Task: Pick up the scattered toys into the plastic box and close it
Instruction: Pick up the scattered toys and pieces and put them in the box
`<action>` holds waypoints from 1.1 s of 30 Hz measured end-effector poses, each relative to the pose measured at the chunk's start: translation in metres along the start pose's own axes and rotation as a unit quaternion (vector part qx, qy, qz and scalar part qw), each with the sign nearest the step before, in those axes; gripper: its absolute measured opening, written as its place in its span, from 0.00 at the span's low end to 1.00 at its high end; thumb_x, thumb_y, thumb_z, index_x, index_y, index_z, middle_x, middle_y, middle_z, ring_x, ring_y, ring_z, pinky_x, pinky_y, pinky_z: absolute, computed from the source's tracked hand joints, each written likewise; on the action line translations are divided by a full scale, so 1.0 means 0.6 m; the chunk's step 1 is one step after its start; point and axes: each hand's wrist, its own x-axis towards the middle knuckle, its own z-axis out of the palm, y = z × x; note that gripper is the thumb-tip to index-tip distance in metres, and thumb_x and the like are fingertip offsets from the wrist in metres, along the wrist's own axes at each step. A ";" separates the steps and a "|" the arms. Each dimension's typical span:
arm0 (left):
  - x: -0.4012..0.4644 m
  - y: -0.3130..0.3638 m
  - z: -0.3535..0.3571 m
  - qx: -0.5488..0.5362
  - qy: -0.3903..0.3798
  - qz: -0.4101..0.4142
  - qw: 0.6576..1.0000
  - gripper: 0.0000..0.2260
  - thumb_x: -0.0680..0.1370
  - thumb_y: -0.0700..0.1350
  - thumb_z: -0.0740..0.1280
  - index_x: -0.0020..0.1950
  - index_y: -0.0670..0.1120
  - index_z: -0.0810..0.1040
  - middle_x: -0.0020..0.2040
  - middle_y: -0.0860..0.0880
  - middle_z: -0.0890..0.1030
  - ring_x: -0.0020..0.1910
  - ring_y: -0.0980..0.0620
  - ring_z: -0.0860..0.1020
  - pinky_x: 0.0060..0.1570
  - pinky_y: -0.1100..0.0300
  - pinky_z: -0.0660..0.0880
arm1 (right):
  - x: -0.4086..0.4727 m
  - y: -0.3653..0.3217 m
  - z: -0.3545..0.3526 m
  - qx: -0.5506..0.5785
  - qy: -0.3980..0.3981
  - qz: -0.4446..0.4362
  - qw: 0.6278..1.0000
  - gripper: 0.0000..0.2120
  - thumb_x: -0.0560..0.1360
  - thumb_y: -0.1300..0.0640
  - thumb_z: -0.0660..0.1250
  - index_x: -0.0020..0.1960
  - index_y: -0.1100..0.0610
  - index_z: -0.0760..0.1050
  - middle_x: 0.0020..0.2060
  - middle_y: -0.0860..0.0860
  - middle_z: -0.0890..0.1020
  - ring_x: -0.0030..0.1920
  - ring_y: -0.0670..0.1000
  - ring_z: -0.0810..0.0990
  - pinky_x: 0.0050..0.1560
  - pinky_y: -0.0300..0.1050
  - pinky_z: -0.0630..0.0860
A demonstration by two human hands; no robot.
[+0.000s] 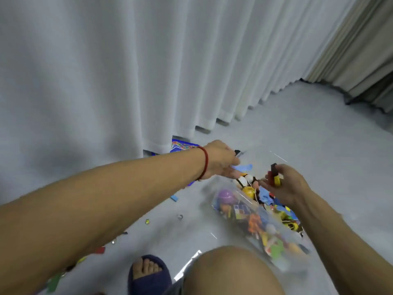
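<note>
clear plastic box (238, 201), right hand (285, 186) pinching blocky toys (274, 177)

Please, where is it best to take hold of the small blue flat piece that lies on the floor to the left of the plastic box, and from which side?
The blue piece lies flat on the bare floor, apart from the plastic box. Probably come straight down from above and pinch its two long edges, since its low, narrow shape offers no other hold. The left hand is nearer.

A single head-worn wide-angle camera looks forward and down from above the person's knee (229, 271). It sits close over the grey floor (308, 145), facing the white curtain (106, 71).
</note>
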 end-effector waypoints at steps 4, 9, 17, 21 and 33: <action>0.015 0.042 0.061 0.041 -0.011 -0.011 0.999 0.16 0.75 0.36 0.66 0.62 0.35 0.73 0.48 0.49 0.68 0.45 0.44 0.80 0.46 0.49 0.82 | 0.006 -0.035 -0.062 0.024 0.026 -0.032 0.999 0.16 0.82 0.55 0.59 0.69 0.60 0.66 0.65 0.57 0.68 0.63 0.64 0.72 0.68 0.64 0.70; -0.037 -0.002 -0.054 0.182 0.048 -0.037 0.981 0.09 0.77 0.37 0.65 0.56 0.42 0.76 0.52 0.41 0.77 0.50 0.43 0.78 0.50 0.48 0.80 | 0.002 -0.016 -0.036 -0.057 0.029 -0.074 0.995 0.16 0.80 0.55 0.62 0.64 0.62 0.74 0.66 0.60 0.73 0.63 0.60 0.75 0.66 0.56 0.75; -0.172 -0.215 -0.307 0.266 0.158 -0.197 0.930 0.08 0.75 0.39 0.65 0.53 0.43 0.79 0.45 0.40 0.76 0.39 0.44 0.74 0.43 0.49 0.80 | -0.030 0.164 0.191 -0.347 -0.221 -0.141 0.900 0.07 0.78 0.59 0.65 0.52 0.58 0.81 0.48 0.57 0.83 0.49 0.57 0.82 0.50 0.55 0.82; -0.202 -0.313 -0.335 0.299 0.169 -0.222 0.913 0.12 0.74 0.42 0.68 0.58 0.48 0.76 0.49 0.47 0.75 0.41 0.47 0.75 0.43 0.56 0.77 | 0.001 0.295 0.285 -0.533 -0.279 -0.161 0.782 0.12 0.76 0.58 0.67 0.59 0.53 0.80 0.53 0.52 0.83 0.51 0.53 0.82 0.55 0.54 0.81; -0.085 -0.536 -0.372 0.324 0.297 -0.129 0.889 0.30 0.69 0.53 0.74 0.69 0.51 0.70 0.64 0.47 0.73 0.64 0.46 0.70 0.63 0.53 0.70 | 0.139 0.441 0.489 -0.756 -0.316 -0.323 0.474 0.44 0.72 0.36 0.70 0.80 0.46 0.52 0.77 0.57 0.58 0.75 0.64 0.58 0.68 0.63 0.67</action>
